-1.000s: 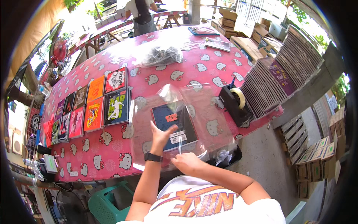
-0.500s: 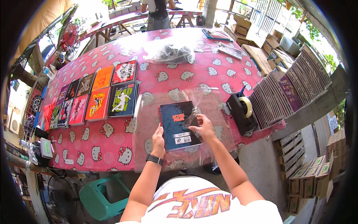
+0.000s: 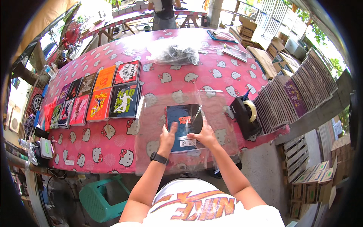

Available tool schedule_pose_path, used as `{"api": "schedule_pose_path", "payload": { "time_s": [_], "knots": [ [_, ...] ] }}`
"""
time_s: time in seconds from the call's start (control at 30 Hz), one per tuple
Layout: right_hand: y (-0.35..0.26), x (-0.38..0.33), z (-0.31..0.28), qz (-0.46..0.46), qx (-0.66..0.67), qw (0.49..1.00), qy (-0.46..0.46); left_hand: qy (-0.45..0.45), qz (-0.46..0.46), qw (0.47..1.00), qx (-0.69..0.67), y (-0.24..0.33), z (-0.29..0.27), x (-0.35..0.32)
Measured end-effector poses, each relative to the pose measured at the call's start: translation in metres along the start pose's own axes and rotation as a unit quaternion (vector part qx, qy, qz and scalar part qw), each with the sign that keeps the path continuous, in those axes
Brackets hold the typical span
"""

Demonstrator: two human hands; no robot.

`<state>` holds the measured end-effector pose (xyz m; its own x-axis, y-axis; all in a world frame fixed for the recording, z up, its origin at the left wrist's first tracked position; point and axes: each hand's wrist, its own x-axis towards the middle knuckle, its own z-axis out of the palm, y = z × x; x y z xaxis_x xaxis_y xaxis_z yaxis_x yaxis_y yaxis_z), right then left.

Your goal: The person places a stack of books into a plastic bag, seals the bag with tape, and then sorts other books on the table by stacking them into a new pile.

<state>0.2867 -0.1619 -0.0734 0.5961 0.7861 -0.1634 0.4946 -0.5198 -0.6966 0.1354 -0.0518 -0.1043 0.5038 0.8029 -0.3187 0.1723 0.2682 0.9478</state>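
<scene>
A dark blue and black spiral notebook [image 3: 176,132] with red lettering and a pale label lies in front of me on a sheet of clear plastic [image 3: 153,113]. My left hand [image 3: 167,140] holds its left edge, thumb over the cover. At the opposite edge my right hand [image 3: 206,135] grips it, the thumb resting near the label. The fingers beneath the notebook are hidden. Under the plastic runs a pink patterned tablecloth [image 3: 109,147].
Two rows of colourful notebooks [image 3: 100,102] lie at the left. To the right stand a black tape dispenser [image 3: 245,117] and a long row of stacked notebooks [image 3: 276,100]. Crumpled clear plastic [image 3: 176,55] sits farther back. A green stool [image 3: 102,200] is below the table; a person [image 3: 163,15] stands beyond.
My left hand has moved up and its thumb now lies over the cover. My right hand has shifted slightly down along the right edge. The notebook has moved slightly right.
</scene>
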Motion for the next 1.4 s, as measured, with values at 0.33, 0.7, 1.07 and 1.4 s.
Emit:
{"api": "schedule_pose_path", "payload": {
  "time_s": [0.33,0.7,1.07,1.4],
  "knots": [
    [-0.030,-0.089,-0.003,-0.243,-0.098,0.944,-0.200,0.051,0.077,0.978,0.189,-0.019,0.003,-0.004],
    [-0.031,0.164,-0.023,-0.133,-0.143,0.970,0.149,0.041,0.100,0.981,0.161,-0.017,0.012,0.000],
    [0.029,0.008,0.006,-0.016,0.159,0.986,0.035,0.059,0.104,0.973,0.195,-0.008,0.001,-0.007],
    [0.018,0.002,0.022,0.011,0.145,0.987,0.071,0.023,0.099,0.993,0.067,-0.003,-0.013,-0.008]
  ]
}}
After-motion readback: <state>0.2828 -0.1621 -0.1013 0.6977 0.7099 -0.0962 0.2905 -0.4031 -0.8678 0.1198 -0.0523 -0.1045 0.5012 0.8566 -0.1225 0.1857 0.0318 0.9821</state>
